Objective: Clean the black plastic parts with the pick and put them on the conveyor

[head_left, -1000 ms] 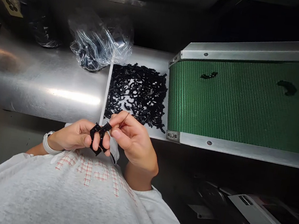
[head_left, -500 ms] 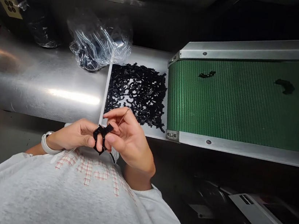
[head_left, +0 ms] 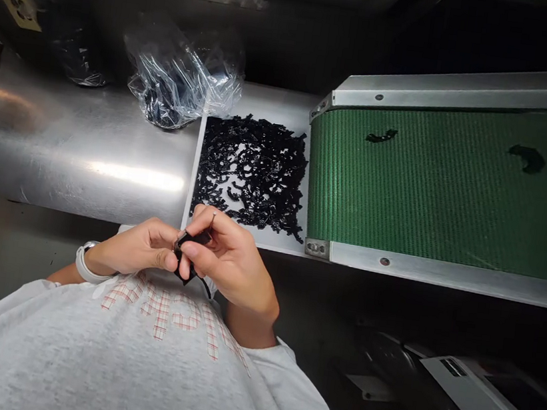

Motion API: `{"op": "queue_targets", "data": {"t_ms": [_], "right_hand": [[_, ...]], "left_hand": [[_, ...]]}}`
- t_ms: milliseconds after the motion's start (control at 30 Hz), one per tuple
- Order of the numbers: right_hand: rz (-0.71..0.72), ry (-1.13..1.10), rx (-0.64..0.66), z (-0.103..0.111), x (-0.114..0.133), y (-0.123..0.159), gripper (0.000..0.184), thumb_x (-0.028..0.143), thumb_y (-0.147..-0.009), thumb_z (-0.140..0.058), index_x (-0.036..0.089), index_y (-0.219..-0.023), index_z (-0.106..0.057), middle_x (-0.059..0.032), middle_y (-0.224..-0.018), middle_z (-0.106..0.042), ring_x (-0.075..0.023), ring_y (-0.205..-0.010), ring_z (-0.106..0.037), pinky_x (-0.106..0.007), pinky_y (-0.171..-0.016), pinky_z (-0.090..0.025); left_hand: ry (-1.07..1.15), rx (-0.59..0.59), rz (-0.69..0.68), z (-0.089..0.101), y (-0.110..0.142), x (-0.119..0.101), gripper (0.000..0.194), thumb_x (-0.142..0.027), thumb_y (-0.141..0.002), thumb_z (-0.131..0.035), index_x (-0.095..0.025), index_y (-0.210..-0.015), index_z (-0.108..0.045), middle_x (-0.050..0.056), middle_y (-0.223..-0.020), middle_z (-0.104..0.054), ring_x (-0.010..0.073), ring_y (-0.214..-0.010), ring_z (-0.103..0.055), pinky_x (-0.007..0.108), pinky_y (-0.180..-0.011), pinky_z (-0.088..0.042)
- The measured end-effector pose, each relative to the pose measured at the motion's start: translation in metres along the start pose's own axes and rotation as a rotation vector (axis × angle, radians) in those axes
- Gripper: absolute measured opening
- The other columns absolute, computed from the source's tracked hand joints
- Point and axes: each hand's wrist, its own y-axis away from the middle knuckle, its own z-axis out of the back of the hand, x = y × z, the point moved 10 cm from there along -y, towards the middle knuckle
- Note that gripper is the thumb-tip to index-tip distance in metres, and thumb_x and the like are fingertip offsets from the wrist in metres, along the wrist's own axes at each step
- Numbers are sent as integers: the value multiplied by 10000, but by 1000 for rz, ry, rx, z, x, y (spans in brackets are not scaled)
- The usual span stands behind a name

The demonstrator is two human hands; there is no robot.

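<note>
My left hand (head_left: 139,251) and my right hand (head_left: 228,259) meet close to my chest, both pinched on small black plastic parts (head_left: 187,247) held between the fingertips. A thin wire or pin (head_left: 212,218) sticks up from the fingers of my right hand. A white band sits on my left wrist. Just beyond the hands a heap of the same black parts (head_left: 252,172) lies on a white tray (head_left: 269,237).
A green conveyor belt (head_left: 447,187) in a metal frame runs off to the right with two black pieces (head_left: 380,137) on it. A crumpled clear plastic bag (head_left: 182,79) of black parts rests on a shiny metal cylinder (head_left: 79,152) at the left.
My right hand has closed down over the black parts and drawn against the left hand. The parts, spread apart before, are now pressed together and mostly hidden by the fingers.
</note>
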Motion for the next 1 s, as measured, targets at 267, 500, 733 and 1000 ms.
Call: {"op": "queue_targets", "data": {"t_ms": [267, 500, 733, 1000], "right_hand": [[-54, 24, -118, 13, -4, 3, 407, 600, -932, -617, 194, -938, -615, 47, -654, -609, -71, -488, -587, -188, -453, -463], [-28, 19, -67, 14, -3, 5, 355, 495, -916, -703, 229, -809, -494, 67, -575, -592, -73, -468, -546, -208, -477, -487], [-6, -27, -21, 11, -2, 5, 380, 530, -899, -708, 229, -851, -481, 44, -652, -631, -82, -489, -590, -214, -476, -500], [13, -4, -25, 12, 0, 6, 309, 466, -931, -687, 232, -875, -494, 76, -618, -543, -78, -493, -581, -206, -495, -521]], "left_hand": [[47, 35, -8, -2, 0, 0, 442, -606, -830, -722, -178, -719, -725, 51, -785, -701, 200, -925, -693, 332, -895, -512], [48, -6, 11, 1, 0, 1, 503, -659, -778, -741, -169, -670, -702, 59, -778, -702, 189, -848, -691, 325, -827, -530], [40, 2, 8, -1, -1, -1, 521, -684, -772, -731, -183, -637, -679, 60, -735, -691, 219, -872, -703, 367, -860, -533], [93, 8, 7, -4, -3, -3, 511, -672, -763, -746, -187, -622, -668, 36, -688, -654, 208, -833, -707, 371, -859, -543]]}}
